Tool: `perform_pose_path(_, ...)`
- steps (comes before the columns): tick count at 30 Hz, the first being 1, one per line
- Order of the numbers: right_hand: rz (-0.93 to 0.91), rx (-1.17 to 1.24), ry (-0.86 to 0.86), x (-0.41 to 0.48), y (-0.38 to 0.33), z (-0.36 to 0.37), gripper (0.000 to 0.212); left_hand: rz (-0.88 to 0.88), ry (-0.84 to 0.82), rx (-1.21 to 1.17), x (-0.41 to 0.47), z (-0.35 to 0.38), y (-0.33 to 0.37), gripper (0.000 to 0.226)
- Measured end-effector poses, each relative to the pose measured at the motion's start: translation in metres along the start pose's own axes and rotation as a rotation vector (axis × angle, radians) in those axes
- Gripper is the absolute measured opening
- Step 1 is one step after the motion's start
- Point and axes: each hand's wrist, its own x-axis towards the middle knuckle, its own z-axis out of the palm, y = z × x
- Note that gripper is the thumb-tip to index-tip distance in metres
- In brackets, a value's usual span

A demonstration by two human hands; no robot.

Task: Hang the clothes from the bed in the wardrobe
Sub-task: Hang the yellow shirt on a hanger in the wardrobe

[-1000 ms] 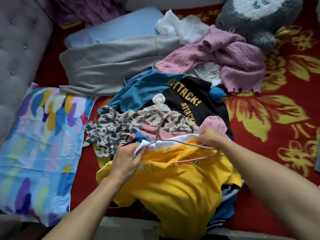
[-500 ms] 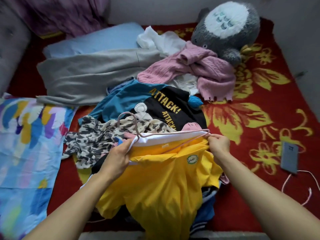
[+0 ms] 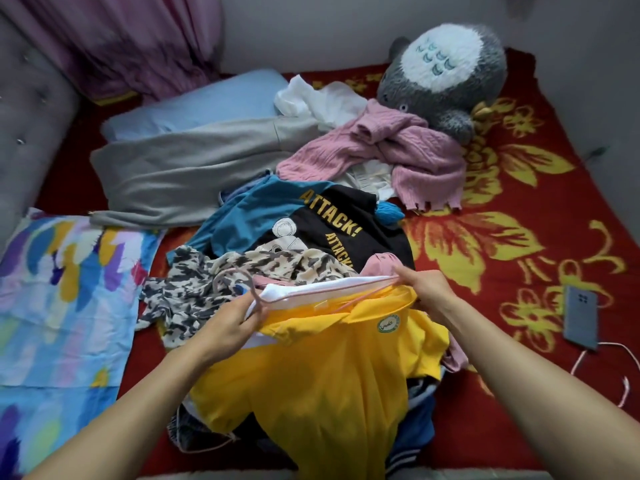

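Bed [image 3: 519, 237] carries loose clothes [image 3: 325, 223]. Left grip [image 3: 228, 323] clamps pink hanger [image 3: 311, 294]; right grip [image 3: 426, 289] pinches yellow shirt [image 3: 329, 375] over its end. Fitting step, apparently; next: seat shoulder, lift.

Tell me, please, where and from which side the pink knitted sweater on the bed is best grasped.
Probably the raised, bunched fold in the middle of the pink knitted sweater, reached from above on the near side: the grey plush toy lies against its far edge, and the flat sleeve offers less to pinch.
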Motion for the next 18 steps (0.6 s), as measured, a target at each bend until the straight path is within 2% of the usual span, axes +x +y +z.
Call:
perform_pose_path(2,-0.223,-0.411,0.033,0.000,0.005,0.002,0.045,-0.013,0.085,-0.032,0.001,0.004,0.007,0.031)
perform_pose_path(4,-0.451,-0.775,0.121,-0.001,0.009,0.005,0.028,-0.047,0.116,0.005,0.003,0.011,0.011,0.029)
perform_pose_path(6,-0.636,-0.728,0.199,-0.010,0.004,0.009,0.014,-0.073,0.053,0.103,0.008,0.015,0.016,0.024)
perform_pose_path(8,-0.759,-0.476,0.198,-0.024,-0.009,0.015,0.015,-0.105,-0.018,0.202,0.011,0.017,0.020,0.023)
perform_pose_path(9,-0.765,-0.350,0.115,-0.031,-0.017,0.017,0.016,-0.122,-0.010,0.186,0.014,0.016,0.021,0.021)
perform_pose_path(11,-0.556,-0.199,-0.245,-0.049,-0.027,0.020,0.014,-0.118,0.090,-0.007,0.014,0.009,0.023,0.006)
perform_pose_path(12,-0.403,-0.297,-0.406,-0.055,-0.026,0.020,0.013,-0.104,0.154,-0.121,0.013,0.004,0.026,0.009)
perform_pose_path(13,-0.298,-0.509,-0.500,-0.060,-0.025,0.018,0.012,-0.079,0.213,-0.217,0.012,-0.001,0.027,0.019)
perform_pose_path(14,-0.271,-0.767,-0.497,-0.062,-0.020,0.015,0.012,-0.058,0.251,-0.266,0.010,-0.007,0.029,0.027)
perform_pose_path(15,-0.348,-1.007,-0.367,-0.063,-0.017,0.014,0.013,-0.042,0.269,-0.297,0.007,-0.011,0.031,0.030)
perform_pose_path(16,-0.486,-1.138,-0.145,-0.064,-0.015,0.015,0.015,-0.034,0.270,-0.312,0.005,-0.014,0.032,0.028)
perform_pose_path(17,-0.686,-1.125,0.091,-0.067,-0.017,0.019,0.015,-0.022,0.265,-0.329,0.003,-0.015,0.033,0.022)
perform_pose_path(18,-0.885,-1.039,0.246,-0.070,-0.021,0.026,0.015,-0.013,0.260,-0.342,0.001,-0.017,0.034,0.017)
